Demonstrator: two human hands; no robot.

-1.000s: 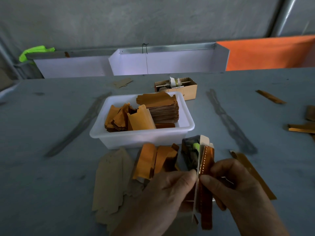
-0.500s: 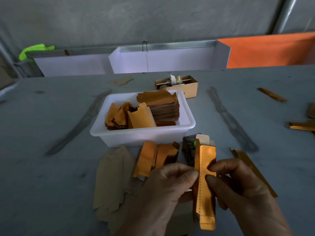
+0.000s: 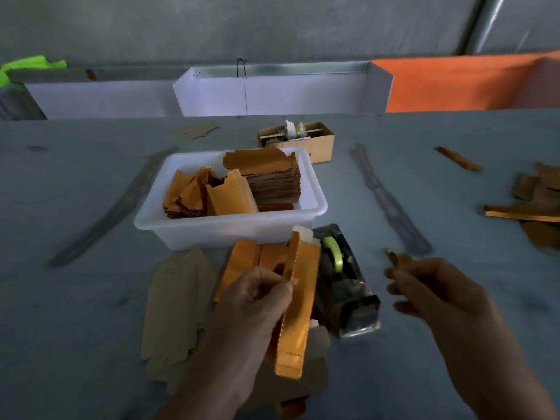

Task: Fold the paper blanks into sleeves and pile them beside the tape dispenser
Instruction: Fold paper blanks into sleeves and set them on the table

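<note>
Evidently the left hand (image 3: 257, 301) alone carries the folded sleeve (image 3: 298, 304), pinched along one long edge and held on end above the table (image 3: 75, 298), which keeps the fold from springing open. The right hand (image 3: 436, 295) hangs apart to the right, fingers loosely curled on nothing. The sleeve sits just left of the dispenser (image 3: 345, 286), over the small pile (image 3: 251, 262) of finished sleeves between dispenser and tub (image 3: 230, 228), so setting it down looks like the step in hand. Flat blanks (image 3: 178, 301) lie left of the pile, within reach; more are stacked in the tub.
</note>
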